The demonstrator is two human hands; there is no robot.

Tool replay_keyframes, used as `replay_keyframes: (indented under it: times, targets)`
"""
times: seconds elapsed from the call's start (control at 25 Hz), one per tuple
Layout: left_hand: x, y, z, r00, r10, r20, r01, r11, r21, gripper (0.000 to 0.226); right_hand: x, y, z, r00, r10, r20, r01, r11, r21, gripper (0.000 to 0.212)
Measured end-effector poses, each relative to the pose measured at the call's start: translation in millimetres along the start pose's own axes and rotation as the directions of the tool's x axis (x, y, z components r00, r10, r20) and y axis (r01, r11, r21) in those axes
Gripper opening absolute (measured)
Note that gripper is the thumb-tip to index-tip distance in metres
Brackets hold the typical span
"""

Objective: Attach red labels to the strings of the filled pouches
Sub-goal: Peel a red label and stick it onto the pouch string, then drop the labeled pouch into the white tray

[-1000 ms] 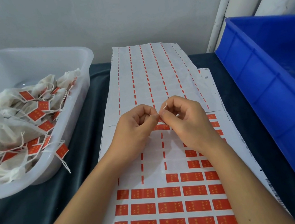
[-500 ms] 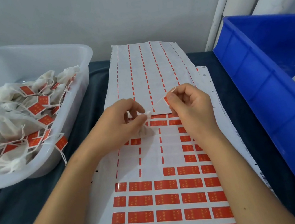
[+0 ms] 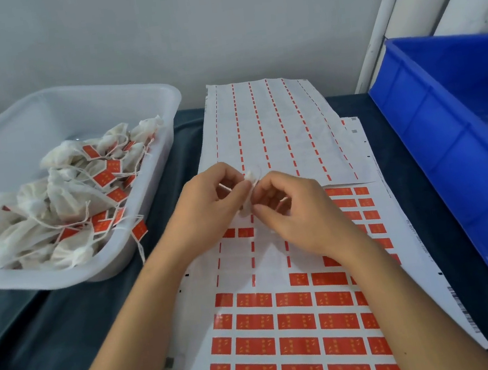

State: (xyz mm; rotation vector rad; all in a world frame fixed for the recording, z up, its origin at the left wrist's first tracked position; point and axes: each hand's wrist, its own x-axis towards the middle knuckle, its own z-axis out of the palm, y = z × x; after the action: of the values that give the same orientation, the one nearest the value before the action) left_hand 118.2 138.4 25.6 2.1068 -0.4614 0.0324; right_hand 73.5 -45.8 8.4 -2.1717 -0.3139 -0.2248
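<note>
**Table with dark cloth**

A table covered by a dark blue-grey cloth (image 3: 38,339) carries everything. On its left side stands a white plastic tub (image 3: 154,178). In the middle lie sheets of red labels (image 3: 296,321), overlapping each other. On the right side stands a blue plastic crate (image 3: 439,157).

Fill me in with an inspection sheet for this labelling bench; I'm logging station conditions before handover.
Surface: dark cloth-covered table, label sheet spread along the middle.
Job's things: sheet partly peeled, full red rows nearest the person; used backing sheet beyond; white tub holds labelled pouches; one small pouch held between the hands.
Clutter: nothing seen.
Hands: left hand and right hand both pinch the pouch or its string.
Cables: nothing seen.
Surroundings: blue crate on the right with a white pouch inside, grey wall, white pipes.
</note>
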Motion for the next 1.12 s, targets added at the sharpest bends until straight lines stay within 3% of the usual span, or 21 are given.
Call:
replay_keyframes:
  times: [0.16,0.36,0.56,0.68,0.8,0.92,1.12]
  targets:
    - [-16,20,-14,0.991,0.065,-0.113,-0.066,0.998,0.001,0.011,3,-25,11,0.997,-0.075,-0.004,0.074,0.989,-0.129,0.028]
    - [-30,39,-71,0.955,0.18,-0.236,-0.138,0.973,0.183,0.012,27,-78,22,0.967,-0.247,0.057,0.253,0.958,-0.135,0.031]
    - [-26,41,-127,0.884,0.223,-0.41,-0.031,0.905,0.425,0.005,78,-131,51,0.945,-0.315,0.09,0.32,0.946,-0.055,0.022]
    - [-18,28,-149,0.863,0.266,-0.43,0.029,0.823,0.568,0.004,100,-147,74,0.955,-0.265,0.133,0.271,0.962,-0.027,0.014]
    - [-17,7,-152,0.93,0.106,-0.352,0.183,0.696,0.695,0.011,112,-146,90,0.959,-0.067,0.276,0.152,0.942,-0.3,0.008]
    - [-19,-5,-150,0.945,0.059,-0.322,0.209,0.648,0.732,0.013,116,-143,95,0.971,0.006,0.239,0.102,0.894,-0.436,0.015]
    - [-19,15,-151,0.928,0.074,-0.365,0.247,0.61,0.753,0.022,107,-144,80,0.979,0.002,0.205,0.087,0.901,-0.425,0.026]
